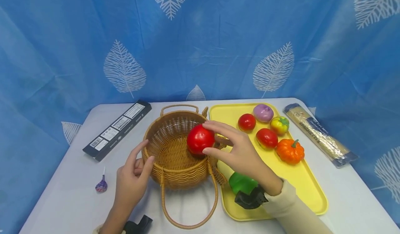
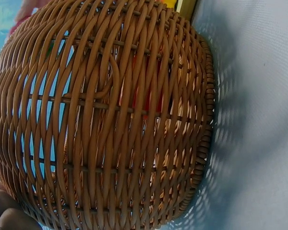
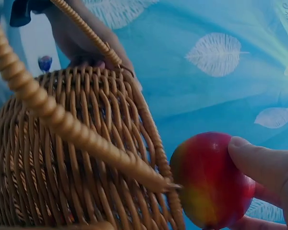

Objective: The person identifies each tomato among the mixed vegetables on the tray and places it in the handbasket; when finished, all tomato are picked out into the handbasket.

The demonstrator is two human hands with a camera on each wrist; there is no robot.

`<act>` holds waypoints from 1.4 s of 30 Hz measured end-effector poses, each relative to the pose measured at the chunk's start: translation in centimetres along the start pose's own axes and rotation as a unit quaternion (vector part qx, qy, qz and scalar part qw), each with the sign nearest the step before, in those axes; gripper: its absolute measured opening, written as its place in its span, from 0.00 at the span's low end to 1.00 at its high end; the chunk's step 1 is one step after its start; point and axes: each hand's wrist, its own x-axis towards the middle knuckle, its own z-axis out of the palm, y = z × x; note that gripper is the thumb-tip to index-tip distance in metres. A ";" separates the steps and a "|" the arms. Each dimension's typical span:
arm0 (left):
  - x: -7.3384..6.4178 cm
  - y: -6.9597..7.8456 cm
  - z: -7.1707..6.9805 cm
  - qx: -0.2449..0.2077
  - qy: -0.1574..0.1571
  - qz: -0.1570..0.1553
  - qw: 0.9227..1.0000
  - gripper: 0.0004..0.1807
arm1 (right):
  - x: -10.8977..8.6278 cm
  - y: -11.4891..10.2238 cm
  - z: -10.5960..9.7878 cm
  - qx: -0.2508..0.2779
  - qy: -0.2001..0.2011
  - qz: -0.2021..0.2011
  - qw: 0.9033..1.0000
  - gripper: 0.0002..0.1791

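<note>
In the head view a brown wicker basket (image 1: 184,173) stands in the middle of the table, its front handle folded down. My right hand (image 1: 240,150) pinches a round red fruit (image 1: 200,139) between thumb and fingers, over the right side of the basket's opening. A yellow-green patch shows on this fruit (image 3: 213,182) in the right wrist view, beside the basket rim. At the basket's left rim, my left hand (image 1: 132,178) holds on with thumb and index finger, its other fingers curled outside. Red shows through the weave in the left wrist view; its source is unclear.
A yellow tray (image 1: 304,189) on the right bears a green pepper (image 1: 242,182), an orange pumpkin (image 1: 290,151), a purple onion (image 1: 263,113) and several other pieces. Beyond it lies a spaghetti pack (image 1: 318,133). To the left are a black box (image 1: 117,130) and a lollipop (image 1: 101,185).
</note>
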 end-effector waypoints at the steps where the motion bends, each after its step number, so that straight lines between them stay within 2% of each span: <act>1: 0.0 0.0 0.0 0.000 0.000 0.000 1.000 0.29 | 0.1 0.0 0.3 -0.001 -0.004 -0.008 1.000 0.32; 4: -0.1 0.0 0.0 0.000 -0.002 0.001 1.000 0.29 | 0.1 0.1 1.0 -0.003 -0.016 -0.022 1.000 0.32; 11: -0.1 0.1 0.0 -0.002 -0.005 -0.010 1.000 0.29 | 0.5 -0.2 2.2 -0.016 -0.043 -0.025 0.999 0.32; 15: 0.0 0.1 0.0 -0.001 -0.005 -0.014 1.000 0.29 | 0.9 -0.5 2.5 -0.047 -0.061 -0.027 0.997 0.33; 20: 0.1 0.2 0.0 -0.001 -0.007 -0.018 1.000 0.29 | 1.3 -0.7 2.9 -0.138 -0.085 -0.048 0.986 0.32; 23: 0.0 0.1 0.0 0.001 -0.006 -0.017 1.000 0.29 | 1.4 -0.7 3.3 -0.172 -0.097 -0.054 0.979 0.32; 29: 0.0 0.0 0.1 0.007 -0.006 -0.014 1.000 0.30 | 1.7 -0.6 3.9 -0.189 -0.117 -0.033 0.974 0.32; 36: 0.0 0.0 0.1 0.004 -0.006 -0.009 1.000 0.30 | 1.7 -0.2 4.3 -0.202 -0.125 -0.036 0.971 0.32; 42: 0.0 0.0 0.1 0.001 -0.004 -0.002 1.000 0.30 | 1.8 -0.3 4.4 -0.237 -0.146 -0.024 0.960 0.31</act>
